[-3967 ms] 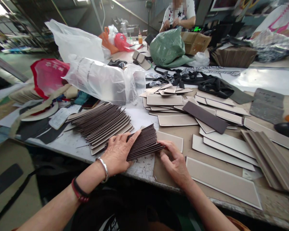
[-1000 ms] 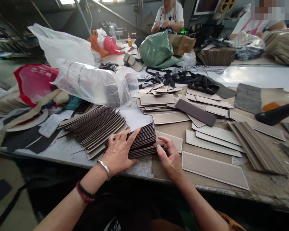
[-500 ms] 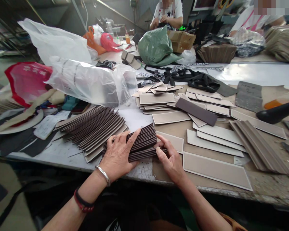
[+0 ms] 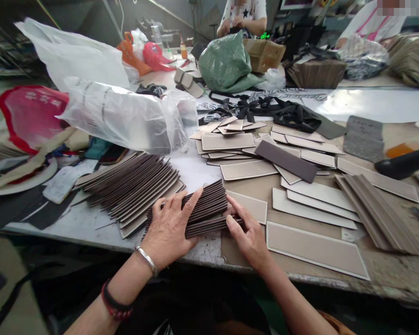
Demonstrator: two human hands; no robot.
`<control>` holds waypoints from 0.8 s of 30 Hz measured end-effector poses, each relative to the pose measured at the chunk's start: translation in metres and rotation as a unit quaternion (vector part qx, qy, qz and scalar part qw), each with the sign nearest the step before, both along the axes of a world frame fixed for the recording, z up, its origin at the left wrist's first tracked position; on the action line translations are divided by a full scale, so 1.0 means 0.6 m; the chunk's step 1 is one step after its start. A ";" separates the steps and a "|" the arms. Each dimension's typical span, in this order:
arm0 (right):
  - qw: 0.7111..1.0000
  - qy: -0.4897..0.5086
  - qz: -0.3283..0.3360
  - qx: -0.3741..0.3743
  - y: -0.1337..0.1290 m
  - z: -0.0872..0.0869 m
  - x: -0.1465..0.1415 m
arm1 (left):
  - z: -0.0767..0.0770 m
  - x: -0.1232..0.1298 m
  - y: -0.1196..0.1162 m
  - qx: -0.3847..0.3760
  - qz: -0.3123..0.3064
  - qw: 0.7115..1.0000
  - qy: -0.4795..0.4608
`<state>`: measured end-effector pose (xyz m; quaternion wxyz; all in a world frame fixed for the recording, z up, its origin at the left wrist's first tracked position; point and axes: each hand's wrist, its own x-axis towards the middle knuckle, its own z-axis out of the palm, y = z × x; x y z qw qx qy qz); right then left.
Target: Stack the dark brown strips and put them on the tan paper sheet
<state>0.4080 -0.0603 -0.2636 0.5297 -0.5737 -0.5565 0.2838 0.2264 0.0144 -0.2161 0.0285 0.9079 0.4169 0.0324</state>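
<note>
Between my hands, near the table's front edge, stands a bundle of thin dark strips [image 4: 209,204]. My left hand [image 4: 171,225] is wrapped over the bundle's left part, thumb in front and fingers on top. My right hand [image 4: 249,235] holds the right end of the front strips between thumb and fingers. A larger fanned row of dark strips [image 4: 136,186] leans to the left of my left hand. Flat beige pieces with pale borders [image 4: 317,249] lie to the right, one partly behind my right hand. A dark piece [image 4: 286,160] rests on the beige pile.
A clear plastic bag [image 4: 125,116] and a red bag [image 4: 31,116] lie at the left. Black straps [image 4: 265,109], a green bag [image 4: 226,63] and a cardboard box [image 4: 263,53] stand farther back. Stacked brown strips [image 4: 379,216] lie at the right. Two people are across the table.
The view has shifted slightly. Both hands keep nearly the same place on the bundle of dark strips.
</note>
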 end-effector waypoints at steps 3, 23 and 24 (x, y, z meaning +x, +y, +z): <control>1.000 0.005 -0.003 0.006 0.000 0.001 0.000 | -0.001 0.000 0.000 0.002 0.000 1.000 0.001; 0.999 0.043 0.010 0.006 -0.002 0.004 -0.002 | 0.000 0.002 0.000 0.004 0.007 1.000 0.016; 0.999 0.041 0.010 0.006 -0.002 0.004 -0.002 | 0.000 0.001 0.000 0.005 0.007 1.000 0.016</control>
